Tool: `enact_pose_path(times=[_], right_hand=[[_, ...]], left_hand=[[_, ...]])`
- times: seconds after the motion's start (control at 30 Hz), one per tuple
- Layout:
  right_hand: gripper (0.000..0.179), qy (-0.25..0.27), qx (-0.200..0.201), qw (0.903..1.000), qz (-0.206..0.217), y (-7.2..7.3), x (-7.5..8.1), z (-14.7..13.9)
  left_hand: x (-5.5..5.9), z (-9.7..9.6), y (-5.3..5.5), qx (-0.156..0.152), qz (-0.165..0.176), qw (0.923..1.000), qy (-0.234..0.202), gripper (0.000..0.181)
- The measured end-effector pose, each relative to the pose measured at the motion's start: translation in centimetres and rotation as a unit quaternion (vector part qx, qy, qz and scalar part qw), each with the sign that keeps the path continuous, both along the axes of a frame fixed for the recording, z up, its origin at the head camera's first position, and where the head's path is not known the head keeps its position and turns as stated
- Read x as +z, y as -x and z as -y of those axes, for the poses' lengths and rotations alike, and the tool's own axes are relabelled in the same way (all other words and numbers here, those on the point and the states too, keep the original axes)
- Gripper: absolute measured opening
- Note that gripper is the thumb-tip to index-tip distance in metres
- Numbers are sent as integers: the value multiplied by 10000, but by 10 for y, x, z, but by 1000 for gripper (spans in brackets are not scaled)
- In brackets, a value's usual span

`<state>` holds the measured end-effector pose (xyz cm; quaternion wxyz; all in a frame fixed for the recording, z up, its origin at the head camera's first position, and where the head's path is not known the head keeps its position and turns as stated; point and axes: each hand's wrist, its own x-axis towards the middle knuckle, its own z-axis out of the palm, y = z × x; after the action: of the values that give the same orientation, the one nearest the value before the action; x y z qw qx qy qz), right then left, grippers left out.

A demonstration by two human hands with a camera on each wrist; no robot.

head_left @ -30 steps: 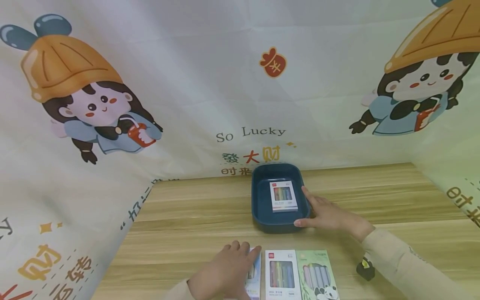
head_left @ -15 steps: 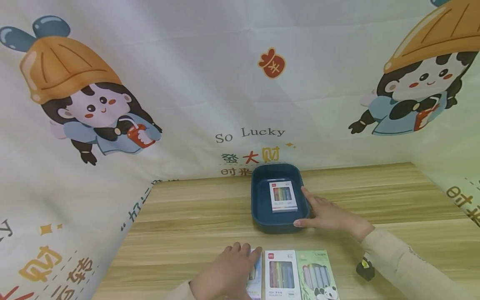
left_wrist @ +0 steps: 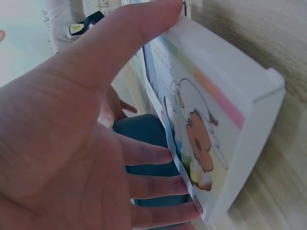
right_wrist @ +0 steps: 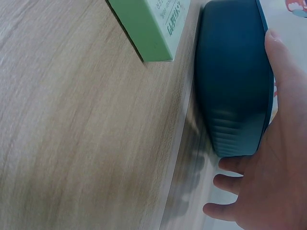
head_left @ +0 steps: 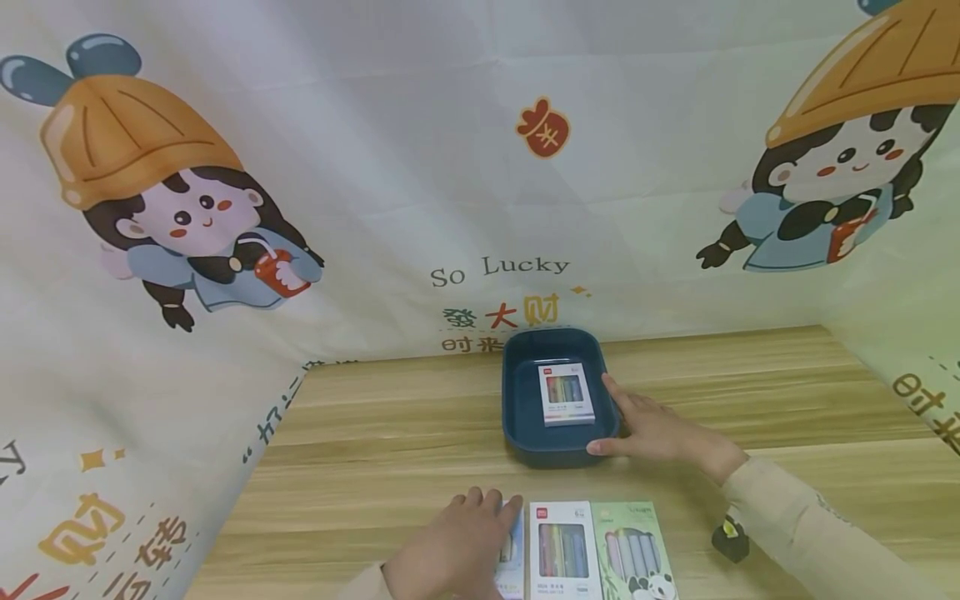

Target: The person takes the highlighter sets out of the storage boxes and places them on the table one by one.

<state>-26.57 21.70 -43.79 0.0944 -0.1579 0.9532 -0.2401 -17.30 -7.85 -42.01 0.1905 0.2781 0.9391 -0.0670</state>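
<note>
My left hand (head_left: 453, 542) spans the leftmost light-blue and white pen box (head_left: 512, 554) lengthwise. In the left wrist view its thumb presses one end of the cartoon-printed box, while the fingertips (left_wrist: 165, 155) meet the opposite edge. The palm hides much of this box in the head view. At the dark blue bin (head_left: 517, 417), my right hand (head_left: 663, 429) touches the right front corner with its thumb and fingers spread. The right wrist view shows that thumb along the rim and the other fingers loosely extended by the bin's end. A small white pen box (head_left: 566, 393) lies inside the bin.
Beside the left hand lie a white pen box (head_left: 564, 550) and a green panda pen box (head_left: 636, 550). The wood-grain table (head_left: 375, 425) meets a printed cloth backdrop (head_left: 390, 167) behind the bin. A small dark device (head_left: 730, 540) sits at the right wrist.
The left hand and its box have shifted very slightly. The right hand, the bin and the other boxes look unchanged.
</note>
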Motion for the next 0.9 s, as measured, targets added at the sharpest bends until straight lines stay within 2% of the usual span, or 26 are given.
enact_pose_path(times=[0.27, 0.4, 0.6, 0.8, 0.9], right_hand=[[118, -10, -16, 10000, 33, -1, 0, 1], [117, 4, -14, 10000, 29, 0, 0, 1], [118, 5, -30, 10000, 1, 0, -1, 0], [118, 19, -48, 10000, 23, 0, -1, 0], [117, 49, -16, 10000, -2, -1, -1, -1]], left_hand=[[-3, -1, -1, -102, -177, 9998, -34, 122], [-3, -2, 0, -18, -36, 9999, -93, 121], [-2, -3, 0, -57, -16, 10000, -53, 122], [-2, -4, 2, 72, 158, 9997, -174, 120], [-2, -4, 1, 38, 120, 9998, -159, 120]])
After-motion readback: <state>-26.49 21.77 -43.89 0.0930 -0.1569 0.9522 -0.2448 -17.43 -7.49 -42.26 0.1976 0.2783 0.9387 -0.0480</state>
